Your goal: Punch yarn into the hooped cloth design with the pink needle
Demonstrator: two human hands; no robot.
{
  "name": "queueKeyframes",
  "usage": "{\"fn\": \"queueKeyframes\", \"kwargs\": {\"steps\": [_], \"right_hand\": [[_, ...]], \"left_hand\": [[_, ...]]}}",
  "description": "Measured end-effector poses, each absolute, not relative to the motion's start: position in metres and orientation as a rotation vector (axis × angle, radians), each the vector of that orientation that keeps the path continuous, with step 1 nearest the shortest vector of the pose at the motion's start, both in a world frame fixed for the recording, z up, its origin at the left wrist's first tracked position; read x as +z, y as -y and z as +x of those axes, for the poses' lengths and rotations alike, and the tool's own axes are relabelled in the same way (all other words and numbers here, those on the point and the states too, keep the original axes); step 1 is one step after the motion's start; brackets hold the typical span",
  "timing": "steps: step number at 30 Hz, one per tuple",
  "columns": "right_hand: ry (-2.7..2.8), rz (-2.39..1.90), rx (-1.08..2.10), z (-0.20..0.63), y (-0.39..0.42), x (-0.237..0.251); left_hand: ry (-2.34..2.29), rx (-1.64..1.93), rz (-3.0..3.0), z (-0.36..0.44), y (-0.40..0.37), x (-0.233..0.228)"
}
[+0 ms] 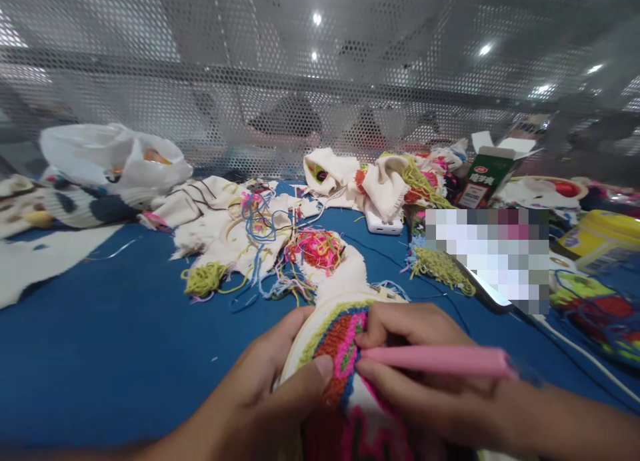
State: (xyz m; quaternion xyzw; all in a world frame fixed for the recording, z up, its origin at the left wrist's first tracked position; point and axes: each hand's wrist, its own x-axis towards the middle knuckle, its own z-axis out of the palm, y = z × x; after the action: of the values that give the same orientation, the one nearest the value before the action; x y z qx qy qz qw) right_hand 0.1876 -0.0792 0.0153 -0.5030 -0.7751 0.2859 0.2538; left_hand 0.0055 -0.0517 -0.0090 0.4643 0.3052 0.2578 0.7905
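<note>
An embroidery hoop [295, 358] with white cloth stretched in it is tilted up at the front of the table. Looped yarn in yellow-green, blue, rust and pink [334, 346] covers part of the cloth. My left hand [273, 374] grips the hoop's left side, thumb pressed on the yarn. Between the fingers of my right hand [425, 374] is a pink punch needle pen [435, 360], lying almost level, its tip end against the stitched area. The tip itself is hidden by my fingers. Cloth below the hoop is partly cut off by the frame.
Cloth scraps [225, 241] and a yellow-green yarn bundle [204, 279] lie ahead on the blue table [150, 341]. A white power bank [384, 222], phone [493, 291], green box [483, 174], yellow tub [603, 238] and white plastic bag [113, 158] stand around. A perforated metal screen [210, 108] rises behind.
</note>
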Motion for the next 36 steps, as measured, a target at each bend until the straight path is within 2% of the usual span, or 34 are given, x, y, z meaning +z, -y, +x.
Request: {"fn": "queueKeyframes", "kwargs": {"steps": [5, 8, 17, 36], "right_hand": [[1.451, -1.406, 1.14, 0.184, 0.089, 0.015], [1.296, -1.377, 1.175, 0.182, 0.092, 0.012], [1.487, -1.456, 0.82, 0.183, 0.101, 0.017], [1.584, -1.437, 0.894, 0.18, 0.098, 0.017]], "left_hand": [[-0.692, 0.506, 0.916, 0.009, 0.053, -0.004], [-0.641, 0.514, 0.883, 0.01, 0.053, -0.004], [-0.61, 0.506, 0.875, 0.009, 0.052, -0.009], [-0.58, 0.546, 0.784, 0.006, 0.053, -0.011]]}}
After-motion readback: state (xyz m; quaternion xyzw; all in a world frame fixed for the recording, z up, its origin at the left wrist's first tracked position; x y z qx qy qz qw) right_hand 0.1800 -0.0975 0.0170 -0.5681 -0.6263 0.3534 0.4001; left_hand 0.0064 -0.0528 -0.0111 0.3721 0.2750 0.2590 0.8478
